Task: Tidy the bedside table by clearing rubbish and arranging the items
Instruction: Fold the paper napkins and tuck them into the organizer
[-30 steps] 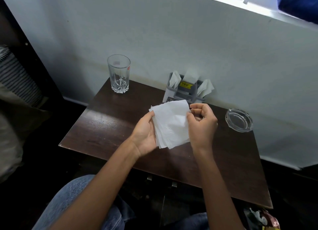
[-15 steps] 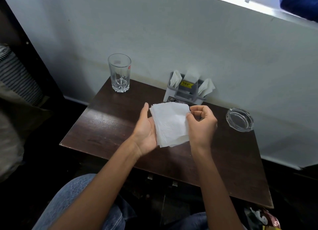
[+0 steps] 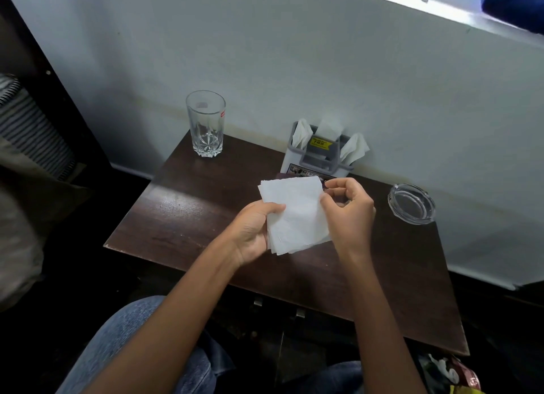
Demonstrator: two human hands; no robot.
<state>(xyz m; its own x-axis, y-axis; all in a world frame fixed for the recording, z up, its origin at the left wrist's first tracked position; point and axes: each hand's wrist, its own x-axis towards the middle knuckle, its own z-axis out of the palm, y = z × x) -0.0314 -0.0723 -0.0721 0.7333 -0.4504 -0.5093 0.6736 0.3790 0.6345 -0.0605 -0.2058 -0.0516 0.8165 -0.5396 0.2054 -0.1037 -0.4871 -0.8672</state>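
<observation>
A stack of white paper napkins is held above the dark wooden bedside table. My left hand grips the stack's left edge, thumb on top. My right hand pinches the right edge with curled fingers. Behind the napkins a grey napkin holder with a yellow label stands against the wall, white napkins sticking out of it. An empty drinking glass stands upright at the table's back left corner. A clear glass ashtray sits at the right.
The white wall runs right behind the table. A dark bed frame and striped bedding lie at the left. Crumpled wrappers lie on the floor at the lower right. My jeans-clad knees are below the table's front edge.
My left thumb has closed over the top of the napkin stack, after the hand had been opened flat beside it. The stack has tilted slightly. My right hand has stayed where it was.
</observation>
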